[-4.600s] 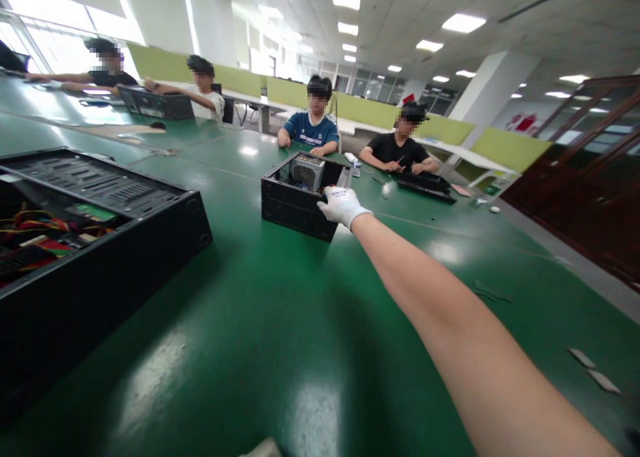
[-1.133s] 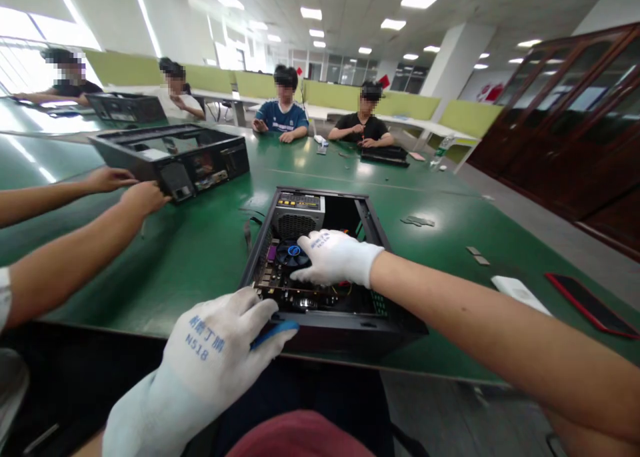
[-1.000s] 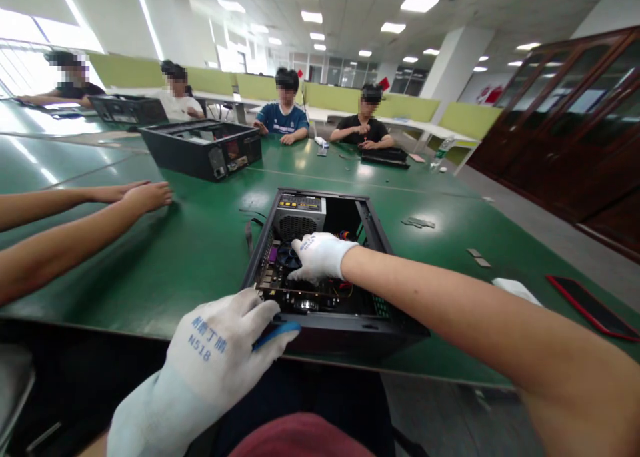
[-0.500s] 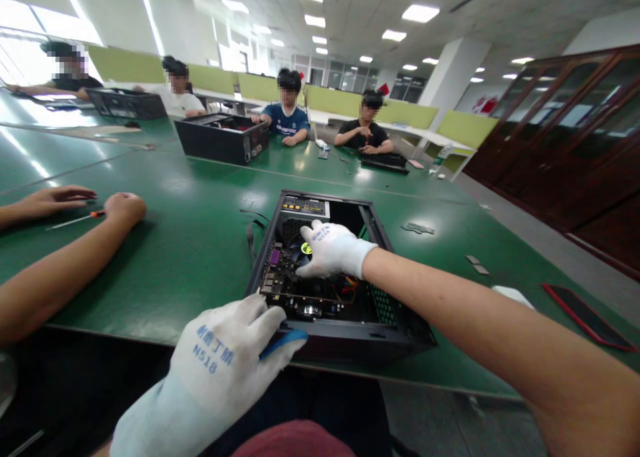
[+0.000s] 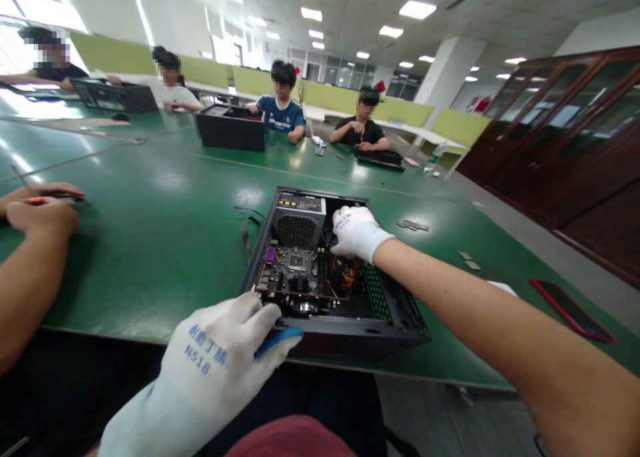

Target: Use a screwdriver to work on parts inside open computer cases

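Note:
An open black computer case [image 5: 350, 330] lies on the green table [image 5: 165, 243] in front of me. Inside are a motherboard [image 5: 293, 273], a grey power supply [image 5: 299, 220] and red and yellow wires [image 5: 345, 277]. My right hand [image 5: 356, 231], in a white glove, is inside the case to the right of the power supply, with its fingers curled on a dark round fan [image 5: 329, 233]. My left hand [image 5: 220, 357], also gloved, rests at the case's near edge, closed on a blue-handled tool [image 5: 277, 340].
Another person's bare hands [image 5: 43, 213] lie on the table at the left with a red-handled screwdriver. A second black case [image 5: 231, 127] stands far across the table near seated people. A red phone [image 5: 573, 300] and small metal pieces [image 5: 414, 225] lie to the right.
My right hand has lifted off the motherboard and moved back and to the right with the fan, baring the socket. The neighbour's hands drew back to the left. My left hand stayed put.

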Demonstrator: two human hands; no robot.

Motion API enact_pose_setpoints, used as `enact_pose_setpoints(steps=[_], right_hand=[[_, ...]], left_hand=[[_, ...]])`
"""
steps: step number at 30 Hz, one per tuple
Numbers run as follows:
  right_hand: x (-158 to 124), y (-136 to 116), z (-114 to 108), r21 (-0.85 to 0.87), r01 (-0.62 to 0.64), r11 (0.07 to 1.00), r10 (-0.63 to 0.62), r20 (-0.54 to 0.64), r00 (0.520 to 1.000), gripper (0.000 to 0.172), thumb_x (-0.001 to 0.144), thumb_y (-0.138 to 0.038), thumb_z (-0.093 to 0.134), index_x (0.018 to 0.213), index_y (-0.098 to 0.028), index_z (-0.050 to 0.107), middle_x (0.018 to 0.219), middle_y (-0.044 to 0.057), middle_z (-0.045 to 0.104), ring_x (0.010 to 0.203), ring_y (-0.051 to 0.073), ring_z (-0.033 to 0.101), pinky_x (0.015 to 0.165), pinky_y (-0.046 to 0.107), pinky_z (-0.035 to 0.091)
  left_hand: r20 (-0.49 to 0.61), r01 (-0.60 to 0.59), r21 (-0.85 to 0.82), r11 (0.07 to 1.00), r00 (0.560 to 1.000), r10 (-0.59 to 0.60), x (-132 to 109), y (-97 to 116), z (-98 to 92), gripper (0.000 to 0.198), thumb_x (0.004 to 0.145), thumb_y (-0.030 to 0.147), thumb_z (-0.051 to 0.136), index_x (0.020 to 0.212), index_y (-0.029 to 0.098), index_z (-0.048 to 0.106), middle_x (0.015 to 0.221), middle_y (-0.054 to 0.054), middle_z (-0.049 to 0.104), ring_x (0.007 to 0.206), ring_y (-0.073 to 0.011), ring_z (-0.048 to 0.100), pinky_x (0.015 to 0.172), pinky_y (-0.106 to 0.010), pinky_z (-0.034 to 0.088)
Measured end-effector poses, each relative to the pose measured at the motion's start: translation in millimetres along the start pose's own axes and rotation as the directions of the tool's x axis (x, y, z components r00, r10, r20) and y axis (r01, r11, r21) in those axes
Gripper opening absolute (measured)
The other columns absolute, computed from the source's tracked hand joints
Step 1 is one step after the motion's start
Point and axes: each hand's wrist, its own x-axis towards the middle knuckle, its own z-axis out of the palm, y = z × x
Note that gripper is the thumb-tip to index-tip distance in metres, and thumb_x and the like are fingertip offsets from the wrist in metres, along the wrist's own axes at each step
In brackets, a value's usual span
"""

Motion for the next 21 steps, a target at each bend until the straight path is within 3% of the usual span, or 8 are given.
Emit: enact_pose_setpoints(steps=[5, 9, 14, 21], right_hand=[[21, 5, 3, -0.019, 0.090, 0.996, -0.086, 0.161, 0.983, 0.057, 0.085, -0.063, 0.067, 0.112, -0.013, 0.075, 0.114, 0.022, 0.074, 0.106, 0.037, 0.070, 0.090, 0.050, 0.048], [23, 8, 1, -0.012, 0.120, 0.993, -0.117, 0.159, 0.980, 0.058, 0.085, -0.060, 0.070, 0.117, -0.012, 0.073, 0.117, 0.022, 0.074, 0.108, 0.037, 0.069, 0.094, 0.051, 0.045], [7, 19, 1, 0.036, 0.100, 0.994, -0.100, -0.012, 0.995, 0.054, 0.084, -0.057, 0.070, 0.113, -0.012, 0.074, 0.119, 0.022, 0.072, 0.115, 0.039, 0.062, 0.095, 0.049, 0.043], [-30, 30, 8, 0.381, 0.076, 0.921, 0.015, -0.231, 0.973, 0.051, 0.097, -0.058, 0.051, 0.118, -0.017, 0.073, 0.116, 0.015, 0.074, 0.107, 0.030, 0.065, 0.091, 0.038, 0.044]], left_hand=[[0.008, 0.001, 0.020, 1.000, 1.000, -0.001, 1, 1, -0.5, 0.032, 0.096, 0.051, 0.057, 0.087, 0.024, 0.073, 0.081, -0.003, 0.072, 0.064, -0.0204, 0.070, 0.054, -0.032, 0.051], [0.004, 0.005, 0.009, 1.000, 1.000, -0.005, 1, 1, 0.1, 0.030, 0.095, 0.050, 0.059, 0.088, 0.025, 0.073, 0.083, -0.004, 0.073, 0.066, -0.0218, 0.071, 0.056, -0.033, 0.052], [0.010, -0.002, -0.032, 0.999, 1.000, 0.002, 2, 1, -1.2, 0.028, 0.094, 0.047, 0.060, 0.086, 0.024, 0.073, 0.082, -0.005, 0.073, 0.066, -0.0234, 0.072, 0.056, -0.034, 0.053], [0.131, 0.037, -0.143, 0.989, 0.991, -0.018, 11, -3, -11.4, 0.028, 0.092, 0.050, 0.062, 0.095, 0.025, 0.074, 0.086, -0.004, 0.075, 0.072, -0.0230, 0.075, 0.061, -0.034, 0.057]])
